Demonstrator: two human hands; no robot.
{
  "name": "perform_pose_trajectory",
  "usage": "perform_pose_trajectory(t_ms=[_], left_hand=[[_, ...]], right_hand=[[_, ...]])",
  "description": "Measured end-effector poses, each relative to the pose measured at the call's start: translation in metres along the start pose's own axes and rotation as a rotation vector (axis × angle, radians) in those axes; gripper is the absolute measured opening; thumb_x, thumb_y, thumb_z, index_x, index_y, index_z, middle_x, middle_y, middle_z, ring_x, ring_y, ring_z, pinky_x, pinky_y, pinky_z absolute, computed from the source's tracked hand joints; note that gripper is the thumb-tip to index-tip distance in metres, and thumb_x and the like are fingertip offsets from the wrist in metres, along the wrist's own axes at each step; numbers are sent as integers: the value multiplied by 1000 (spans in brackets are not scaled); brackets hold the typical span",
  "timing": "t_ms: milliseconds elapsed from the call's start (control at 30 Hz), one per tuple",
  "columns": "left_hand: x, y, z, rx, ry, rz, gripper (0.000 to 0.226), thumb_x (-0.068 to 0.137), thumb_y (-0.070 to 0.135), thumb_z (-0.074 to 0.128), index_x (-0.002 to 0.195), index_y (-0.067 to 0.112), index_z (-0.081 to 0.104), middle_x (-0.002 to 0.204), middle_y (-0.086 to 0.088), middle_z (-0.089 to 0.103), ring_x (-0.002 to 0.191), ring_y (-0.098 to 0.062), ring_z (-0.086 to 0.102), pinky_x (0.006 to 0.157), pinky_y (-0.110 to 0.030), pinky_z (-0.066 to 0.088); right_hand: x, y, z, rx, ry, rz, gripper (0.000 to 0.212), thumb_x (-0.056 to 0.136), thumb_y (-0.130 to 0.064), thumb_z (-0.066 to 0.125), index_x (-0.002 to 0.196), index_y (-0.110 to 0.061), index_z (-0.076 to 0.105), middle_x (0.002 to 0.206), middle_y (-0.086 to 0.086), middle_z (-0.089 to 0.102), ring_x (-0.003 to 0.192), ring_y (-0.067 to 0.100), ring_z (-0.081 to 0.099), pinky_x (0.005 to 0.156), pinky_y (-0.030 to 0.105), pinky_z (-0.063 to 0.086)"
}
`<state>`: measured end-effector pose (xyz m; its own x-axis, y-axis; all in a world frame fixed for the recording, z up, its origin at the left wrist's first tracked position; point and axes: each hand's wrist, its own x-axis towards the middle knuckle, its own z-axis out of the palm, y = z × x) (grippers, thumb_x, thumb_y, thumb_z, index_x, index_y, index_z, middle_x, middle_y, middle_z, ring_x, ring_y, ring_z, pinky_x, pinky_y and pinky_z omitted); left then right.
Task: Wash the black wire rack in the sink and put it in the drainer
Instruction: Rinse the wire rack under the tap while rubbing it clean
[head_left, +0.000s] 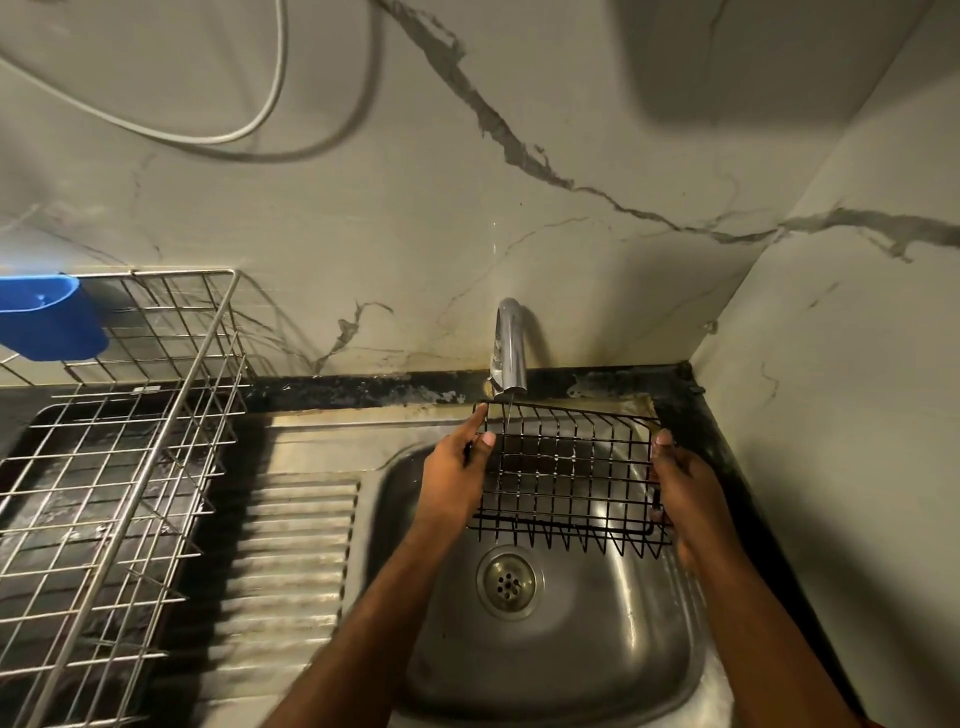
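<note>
Holding the black wire rack (566, 475) over the steel sink (545, 649), both hands grip it by its short sides, right under the tap (510, 345). A thin stream seems to fall from the spout onto the rack's far edge, though it is faint and hard to make out. The left hand (454, 475) has its thumb curled over the rack's top wires and its forefinger stretched along the far corner; its other fingers are hidden beneath. The right hand (683, 491) wraps the right side, with only a fingertip showing above the rim and the rest hidden behind the wires. The rack holds nothing. Through it and below it, the sink bowl shows only its drain strainer (509, 582). On the tabletop to the left stands the silver wire drainer (111, 452), cut off by the picture's edge, with a blue plastic cup holder (49, 317) hung on its far rim; what the holder contains cannot be seen.
</note>
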<state>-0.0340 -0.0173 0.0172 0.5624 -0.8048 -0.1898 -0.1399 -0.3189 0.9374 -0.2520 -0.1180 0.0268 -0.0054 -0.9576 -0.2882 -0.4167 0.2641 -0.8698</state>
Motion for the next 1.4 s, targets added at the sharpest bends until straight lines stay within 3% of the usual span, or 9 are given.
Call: perform_pose_trajectory(t_ms=[167, 400, 600, 733, 833, 1100, 1200, 1300, 1400], left_hand=[[3, 4, 2, 23, -1, -36, 48, 104, 33, 53, 152, 32, 44, 144, -3, 59, 116, -5, 53, 90, -19, 43], [10, 13, 3, 62, 22, -40, 46, 103, 41, 53, 147, 30, 50, 134, 1, 64, 119, -14, 60, 101, -34, 51], [8, 24, 2, 72, 35, -33, 37, 104, 41, 53, 137, 27, 58, 103, 13, 63, 81, 7, 54, 66, -9, 46], [7, 27, -2, 81, 32, -15, 42, 103, 42, 53, 142, 25, 56, 125, 1, 66, 96, -5, 58, 96, -33, 53], [6, 25, -3, 64, 30, -18, 43, 103, 42, 54, 143, 26, 55, 131, 0, 65, 87, 7, 53, 88, -23, 51], [4, 23, -10, 38, 51, -19, 42, 102, 45, 55, 139, 25, 60, 131, 2, 66, 106, -4, 54, 97, -28, 45], [6, 23, -10, 19, 28, -46, 41, 102, 45, 55, 136, 23, 62, 115, 8, 69, 93, -1, 57, 92, -27, 49], [10, 22, -9, -49, -3, -96, 35, 101, 44, 57, 123, 21, 70, 73, 15, 62, 60, 4, 56, 63, -20, 51], [13, 20, -9, -76, -18, -154, 33, 99, 46, 59, 113, 17, 71, 63, 11, 58, 51, -2, 53, 54, -19, 49]], right_hand=[[4, 1, -3, -30, 32, 4, 46, 98, -56, 41, 102, -15, 62, 84, 12, 60, 73, 26, 56, 70, 42, 51], [4, -1, -5, -201, 44, -99, 50, 100, -53, 39, 132, -19, 54, 119, 11, 63, 109, 32, 59, 90, 40, 46], [0, -9, -10, -328, 23, -169, 50, 102, -44, 43, 140, -12, 49, 132, 17, 59, 122, 36, 55, 97, 40, 42], [0, -11, -11, -326, 18, -179, 48, 101, -42, 45, 137, -10, 53, 130, 17, 61, 120, 35, 55, 91, 35, 40], [-1, -13, -11, -332, 15, -172, 48, 101, -44, 46, 134, -11, 55, 127, 17, 62, 118, 35, 57, 87, 33, 39], [-3, -17, -11, -372, 3, -173, 49, 100, -48, 43, 132, -13, 57, 124, 15, 65, 113, 33, 59, 83, 32, 38], [-2, -20, -15, -409, 19, -179, 53, 99, -53, 41, 133, -16, 57, 125, 14, 65, 114, 34, 59, 82, 34, 39], [-3, -27, -21, -461, 30, -180, 54, 99, -55, 39, 134, -18, 57, 126, 13, 64, 114, 35, 59, 85, 37, 42], [0, -34, -27, -493, 14, -167, 55, 99, -57, 38, 133, -18, 58, 125, 15, 64, 113, 36, 59, 92, 41, 45]])
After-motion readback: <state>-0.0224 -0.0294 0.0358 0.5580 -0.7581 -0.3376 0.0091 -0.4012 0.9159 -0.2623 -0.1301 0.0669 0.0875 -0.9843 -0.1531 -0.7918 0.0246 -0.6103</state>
